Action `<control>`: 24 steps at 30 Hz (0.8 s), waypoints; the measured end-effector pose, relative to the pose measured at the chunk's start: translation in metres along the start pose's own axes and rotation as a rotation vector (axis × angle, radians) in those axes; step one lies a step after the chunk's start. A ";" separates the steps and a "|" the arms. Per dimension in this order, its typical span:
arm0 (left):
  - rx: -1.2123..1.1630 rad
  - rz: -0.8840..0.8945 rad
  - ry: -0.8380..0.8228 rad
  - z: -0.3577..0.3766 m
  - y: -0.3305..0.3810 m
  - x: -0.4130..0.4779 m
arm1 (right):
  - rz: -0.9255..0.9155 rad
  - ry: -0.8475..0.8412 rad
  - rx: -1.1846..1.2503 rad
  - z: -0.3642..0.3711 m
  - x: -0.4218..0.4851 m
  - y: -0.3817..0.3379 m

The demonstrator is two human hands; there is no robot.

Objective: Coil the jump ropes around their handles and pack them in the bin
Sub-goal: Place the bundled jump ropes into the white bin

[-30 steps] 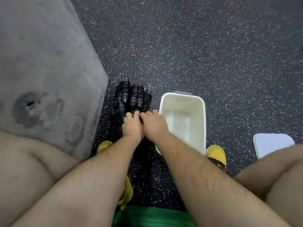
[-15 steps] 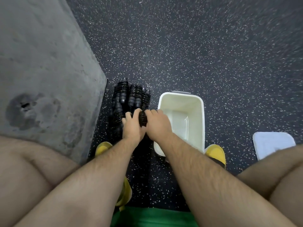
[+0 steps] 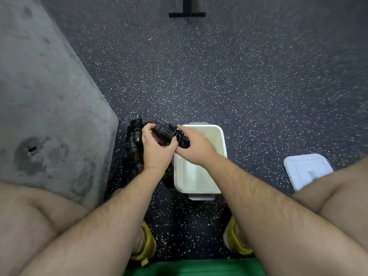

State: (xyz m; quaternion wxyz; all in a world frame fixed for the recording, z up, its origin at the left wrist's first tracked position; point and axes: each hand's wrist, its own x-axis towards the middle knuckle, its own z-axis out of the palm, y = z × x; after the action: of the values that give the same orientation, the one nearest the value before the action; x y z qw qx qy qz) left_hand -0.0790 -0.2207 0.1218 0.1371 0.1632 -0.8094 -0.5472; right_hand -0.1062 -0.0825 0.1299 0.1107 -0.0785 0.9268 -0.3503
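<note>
Raised off the pile [image 3: 133, 144], the coiled rope [image 3: 169, 133], clasped by left grip [image 3: 157, 151] and right grip [image 3: 197, 149], was best kept tight toward the three-o'clock bin [image 3: 222, 144].

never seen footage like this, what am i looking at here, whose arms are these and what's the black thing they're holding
There is no machine here. A person wears a wide-angle camera on the head, so the single view looks down past their own arms and knees at the ground. The left hand and right hand both grip a black jump rope, coiled into a bundle, by the far left corner of a white bin. More black ropes lie in a pile on the speckled dark floor, left of the bin. What shows of the bin's inside holds no rope. What looks like a pale lid lies to the right, and a grey concrete slab is on the left. The yellow shoes are the person's own.
</note>
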 end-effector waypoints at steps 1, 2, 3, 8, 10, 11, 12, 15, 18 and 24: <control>-0.021 -0.012 -0.030 0.005 0.000 -0.002 | 0.004 0.012 -0.019 -0.002 0.001 0.005; -0.038 -0.027 -0.061 0.010 -0.002 -0.003 | 0.009 0.010 -0.039 -0.004 0.002 0.010; -0.051 -0.040 -0.092 0.015 -0.004 -0.005 | 0.012 0.000 -0.060 -0.005 0.003 0.017; 0.124 -0.065 -0.143 0.041 -0.022 -0.014 | 0.057 0.016 -0.352 -0.003 0.007 0.053; 0.270 -0.046 -0.138 0.047 -0.036 -0.014 | 0.106 0.037 -0.455 0.002 0.012 0.064; 0.332 -0.053 -0.160 0.049 -0.044 -0.012 | 0.118 0.028 -0.494 0.007 0.016 0.071; 0.383 -0.073 -0.196 0.051 -0.052 -0.011 | 0.117 0.010 -0.533 0.012 0.020 0.076; 0.449 -0.097 -0.309 0.059 -0.071 -0.006 | 0.103 -0.057 -0.621 0.032 0.038 0.094; 0.458 -0.100 -0.335 0.062 -0.082 -0.004 | 0.081 -0.141 -0.676 0.053 0.058 0.109; 0.437 -0.064 -0.311 0.065 -0.091 -0.001 | 0.127 -0.241 -0.706 0.071 0.092 0.133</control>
State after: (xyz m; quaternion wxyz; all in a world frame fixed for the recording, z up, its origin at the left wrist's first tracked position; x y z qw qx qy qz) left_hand -0.0940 -0.1967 0.0138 -0.0447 0.1286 -0.9140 -0.3822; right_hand -0.1852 -0.0495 -0.0244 0.2064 -0.0946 0.9738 0.0101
